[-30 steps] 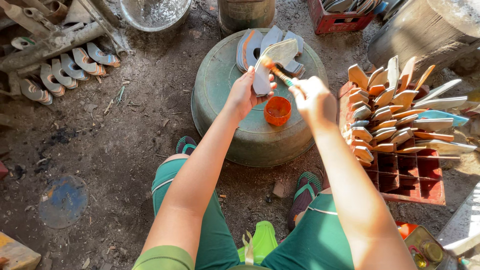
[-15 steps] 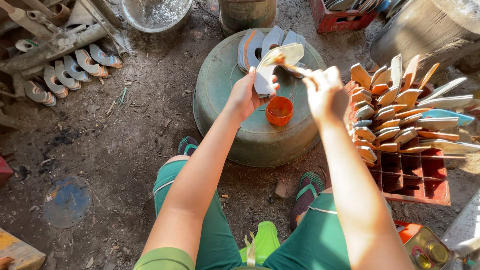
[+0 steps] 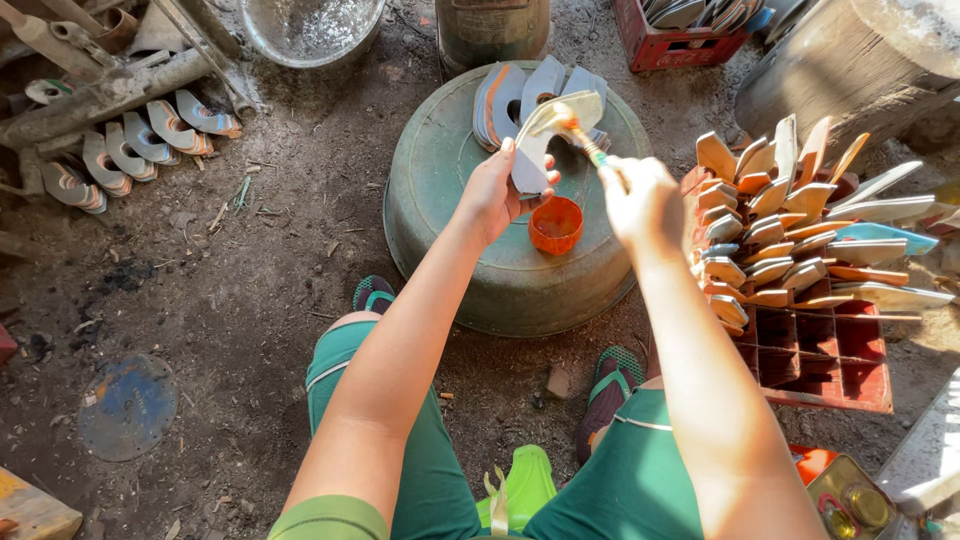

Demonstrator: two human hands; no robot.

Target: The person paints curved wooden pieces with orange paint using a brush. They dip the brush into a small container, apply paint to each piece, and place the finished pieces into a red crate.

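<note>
head view, steeply down, close over hands (image 3: 570,195)

- The upturned basin (image 3: 470,270) is dull green, mottled with grime.
- The small cup (image 3: 556,224) on it is bright orange.
- The curved blade (image 3: 540,140) is pale cream-grey.
- The brush (image 3: 583,140) has an orange tip and a green-banded handle.
- The crate (image 3: 830,355) is red.
- The stacked blades (image 3: 770,230) are grey with orange edges; one is light blue.
- The trousers (image 3: 640,480) are green with a thin white stripe.

Open printed tin (image 3: 846,497) w/ yellow lids, bottom right, beside orange container (image 3: 812,462)
</note>
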